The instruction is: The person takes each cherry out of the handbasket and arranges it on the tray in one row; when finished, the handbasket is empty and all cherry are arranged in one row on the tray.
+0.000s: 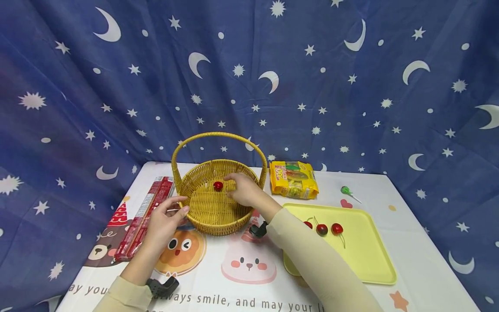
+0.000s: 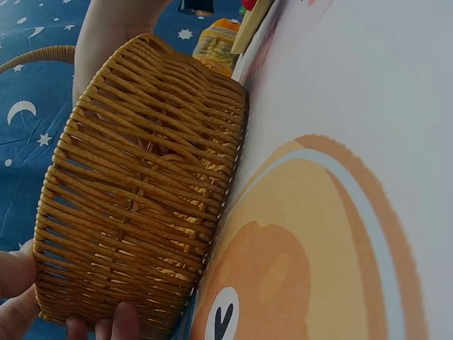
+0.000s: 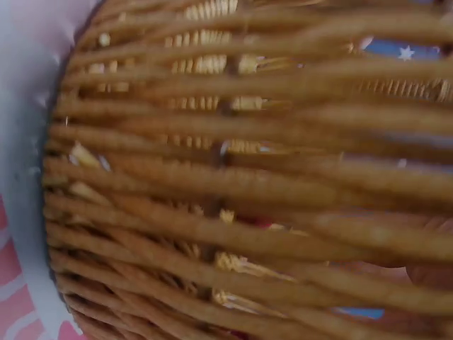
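Note:
A woven wicker basket (image 1: pixel 206 216) with an arched handle stands on the table; one red cherry (image 1: pixel 218 186) lies inside it. My left hand (image 1: pixel 165 221) grips the basket's left rim; its fingertips show against the woven wall in the left wrist view. Reaching over the right side, my right hand (image 1: pixel 245 190) is inside the basket, fingers loosely bent, just right of the cherry and apart from it. Nothing shows between its fingers. In the right wrist view the wicker wall (image 3: pixel 163 163) hides most of that hand.
Right of the basket lies a yellow tray (image 1: pixel 374 260) with several cherries (image 1: pixel 337 229), partly covered by the right sleeve. A yellow snack packet (image 1: pixel 294 180) and a green lollipop (image 1: pixel 346 190) are behind it. Long red packets (image 1: pixel 144 221) lie at the left.

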Motion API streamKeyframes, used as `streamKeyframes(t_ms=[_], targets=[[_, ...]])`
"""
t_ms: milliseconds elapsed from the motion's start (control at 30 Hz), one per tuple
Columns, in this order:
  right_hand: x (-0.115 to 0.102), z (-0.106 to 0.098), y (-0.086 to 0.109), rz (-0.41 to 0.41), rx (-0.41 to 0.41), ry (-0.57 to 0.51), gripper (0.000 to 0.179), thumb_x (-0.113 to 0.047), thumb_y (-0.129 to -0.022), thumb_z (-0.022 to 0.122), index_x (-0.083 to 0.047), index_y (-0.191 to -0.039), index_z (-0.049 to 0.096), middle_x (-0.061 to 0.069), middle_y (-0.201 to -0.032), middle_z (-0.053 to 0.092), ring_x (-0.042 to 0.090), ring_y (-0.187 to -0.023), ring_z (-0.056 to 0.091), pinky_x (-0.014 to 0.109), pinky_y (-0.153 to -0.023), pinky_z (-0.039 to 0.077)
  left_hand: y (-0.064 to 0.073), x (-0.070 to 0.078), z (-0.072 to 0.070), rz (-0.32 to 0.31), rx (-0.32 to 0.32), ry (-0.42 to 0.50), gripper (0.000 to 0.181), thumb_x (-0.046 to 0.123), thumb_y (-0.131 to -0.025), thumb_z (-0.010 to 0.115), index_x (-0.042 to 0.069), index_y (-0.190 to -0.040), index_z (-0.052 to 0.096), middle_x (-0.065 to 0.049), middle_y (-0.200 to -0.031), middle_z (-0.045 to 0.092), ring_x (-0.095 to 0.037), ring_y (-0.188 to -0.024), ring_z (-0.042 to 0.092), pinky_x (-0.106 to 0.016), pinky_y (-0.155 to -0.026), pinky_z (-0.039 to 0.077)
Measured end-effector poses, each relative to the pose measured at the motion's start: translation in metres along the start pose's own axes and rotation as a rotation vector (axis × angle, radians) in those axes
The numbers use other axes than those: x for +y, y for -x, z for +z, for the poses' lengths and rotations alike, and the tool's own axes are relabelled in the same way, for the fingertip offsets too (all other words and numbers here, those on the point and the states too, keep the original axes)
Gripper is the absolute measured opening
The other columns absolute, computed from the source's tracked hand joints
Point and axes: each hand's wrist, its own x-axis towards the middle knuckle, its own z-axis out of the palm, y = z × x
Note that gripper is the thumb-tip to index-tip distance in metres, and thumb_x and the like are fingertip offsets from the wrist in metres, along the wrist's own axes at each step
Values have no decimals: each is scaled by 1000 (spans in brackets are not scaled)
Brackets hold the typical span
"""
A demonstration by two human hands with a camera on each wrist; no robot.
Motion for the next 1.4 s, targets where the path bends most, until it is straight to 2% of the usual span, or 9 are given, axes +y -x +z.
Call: streamKeyframes(t_ms=[200, 267, 400, 667, 867, 1033, 1167, 1267, 1400], targets=[[3, 2, -7, 19, -55, 26, 49, -3, -96, 74, -13, -143, 66, 12, -151, 63, 32, -134, 61, 48, -115, 54, 0, 0, 1, -10, -11, 3, 43, 14, -105, 71, 7, -146, 62, -10, -121, 59, -3, -92, 70, -28, -86, 69], [4, 4, -8, 20, -89, 25, 47, 1, -95, 73, -11, -140, 69, 13, -143, 68, 30, -123, 65, 44, -104, 58, 0, 0, 1, -15, -16, 3, 43, 15, -105, 71, 8, -147, 62, -10, -122, 59, -4, -93, 70, -28, -87, 68], [6, 7, -9, 8, -134, 35, 41, 4, -94, 73, -10, -132, 73, 11, -130, 73, 26, -117, 68, 39, -98, 60, -1, 0, 2, -17, -21, 3, 44, 15, -105, 71, 8, -148, 61, -9, -120, 58, -6, -95, 70, -28, -87, 68], [2, 8, -7, -77, -171, 143, 22, -10, -91, 86, -17, -111, 80, 0, -111, 79, 17, -106, 70, 36, -99, 58, -1, -1, 2, -4, -19, 4, 44, 15, -105, 71, 7, -147, 61, -8, -118, 60, -4, -92, 71, -28, -86, 69], [-4, 7, -1, -150, -163, 81, 22, -13, -94, 84, -16, -115, 80, -3, -117, 79, 17, -115, 69, 38, -107, 58, 0, -1, 1, 1, -16, 6, 43, 15, -105, 71, 6, -147, 61, -10, -120, 60, -2, -91, 70, -29, -86, 69], [-16, -11, 22, -211, -130, 13, 26, -14, -96, 82, -15, -122, 81, -2, -123, 79, 19, -121, 68, 37, -107, 58, 0, -2, 0, -3, -18, 12, 43, 15, -106, 70, 6, -147, 61, -10, -120, 60, -5, -94, 72, -29, -86, 69], [-19, -34, 53, -271, -109, -36, 25, -11, -97, 80, -15, -122, 80, -1, -122, 77, 19, -105, 70, 32, -92, 61, 0, -3, -1, -3, -21, 20, 43, 15, -106, 69, 6, -147, 61, -9, -120, 59, -6, -95, 72, -29, -86, 69], [-10, -53, 79, -277, -97, -82, 25, -9, -97, 80, -18, -121, 80, -2, -121, 76, 16, -95, 70, 29, -84, 63, 0, -3, -1, -1, -21, 18, 43, 15, -106, 70, 6, -147, 61, -9, -120, 59, -6, -95, 72, -29, -85, 69], [15, -74, 114, -246, -62, -122, 27, -6, -95, 81, -18, -119, 80, -2, -119, 77, 11, -97, 73, 27, -88, 65, 1, -1, -1, 0, -23, 14, 43, 15, -106, 70, 6, -147, 61, -11, -121, 59, -6, -95, 71, -30, -85, 69]])
